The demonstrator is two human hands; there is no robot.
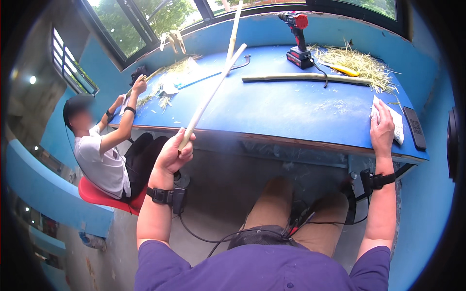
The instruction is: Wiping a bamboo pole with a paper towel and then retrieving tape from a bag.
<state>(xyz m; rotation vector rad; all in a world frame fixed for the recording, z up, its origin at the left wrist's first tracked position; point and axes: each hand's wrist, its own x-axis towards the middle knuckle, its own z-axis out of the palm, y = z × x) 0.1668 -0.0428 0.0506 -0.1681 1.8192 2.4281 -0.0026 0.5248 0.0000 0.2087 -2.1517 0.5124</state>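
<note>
My left hand is closed round the lower end of a pale, peeled wooden stick, which slants up and to the right over the table's front edge. Near its top a second pale length runs upward; whether it is a fork of the same stick or a separate one, I cannot tell. At the table's right end my right hand has its fingers closed on a folded white sheet, partly hidden beneath them. A black phone lies just right of that sheet.
On the blue table are a red-and-black cordless drill, a long stick, a yellow-handled tool, wood shavings and a hacksaw. Left, a person on a red chair holds a stick. Cables hang by my lap.
</note>
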